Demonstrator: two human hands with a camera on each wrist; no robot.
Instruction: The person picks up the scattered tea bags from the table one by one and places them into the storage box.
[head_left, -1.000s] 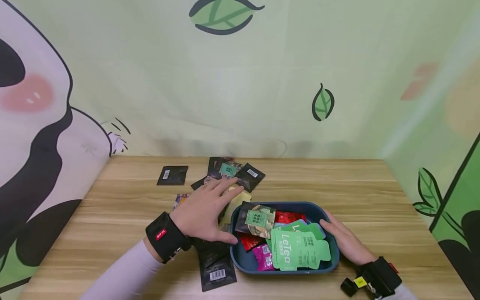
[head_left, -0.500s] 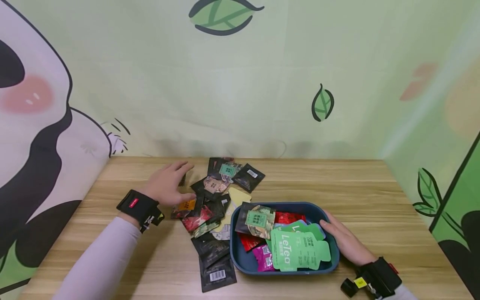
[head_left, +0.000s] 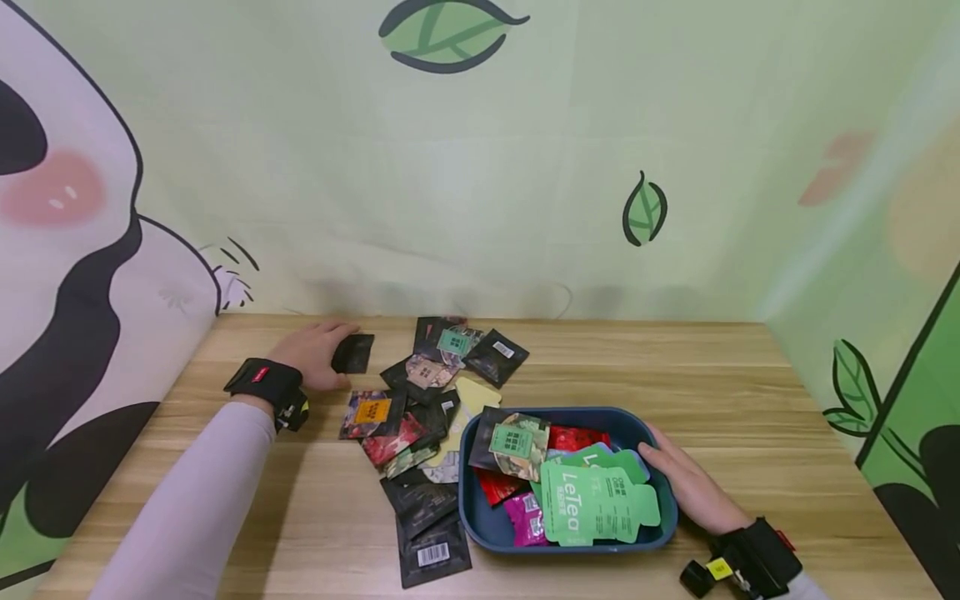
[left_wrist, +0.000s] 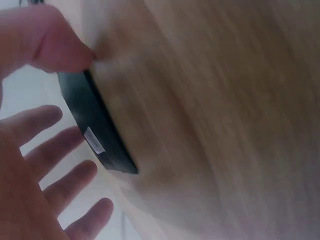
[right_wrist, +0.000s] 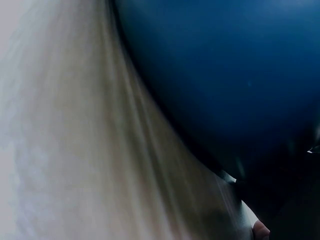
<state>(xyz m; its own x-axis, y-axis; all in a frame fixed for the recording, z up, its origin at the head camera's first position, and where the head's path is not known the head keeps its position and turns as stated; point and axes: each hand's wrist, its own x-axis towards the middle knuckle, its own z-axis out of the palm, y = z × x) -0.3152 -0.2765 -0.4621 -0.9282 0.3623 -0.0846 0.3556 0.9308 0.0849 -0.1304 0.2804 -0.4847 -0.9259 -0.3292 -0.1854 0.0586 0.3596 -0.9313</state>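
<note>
At the table's far left my left hand (head_left: 311,357) reaches over the left side of a flat black sachet (head_left: 354,354). In the left wrist view the thumb (left_wrist: 62,45) overlaps one end of that sachet, and the other fingers are spread along its side. My right hand (head_left: 697,487) holds the right end of a blue plastic tub (head_left: 480,525), thumb over the rim and the other fingers outside. Inside the tub lie green LeTea packets (head_left: 600,500), a black sachet with a green label (head_left: 512,442), red sachets (head_left: 577,437) and a pink packet (head_left: 527,518).
Left of the tub spreads a loose pile of sachets, one with an orange label (head_left: 372,411). Black sachets with barcodes lie at its front (head_left: 433,552) and back (head_left: 497,357). A printed cloth backdrop (head_left: 525,208) rises behind the wooden table (head_left: 750,417).
My left hand has moved left and back from above the sachet pile to the lone black sachet. The right hand and the tub stay in place.
</note>
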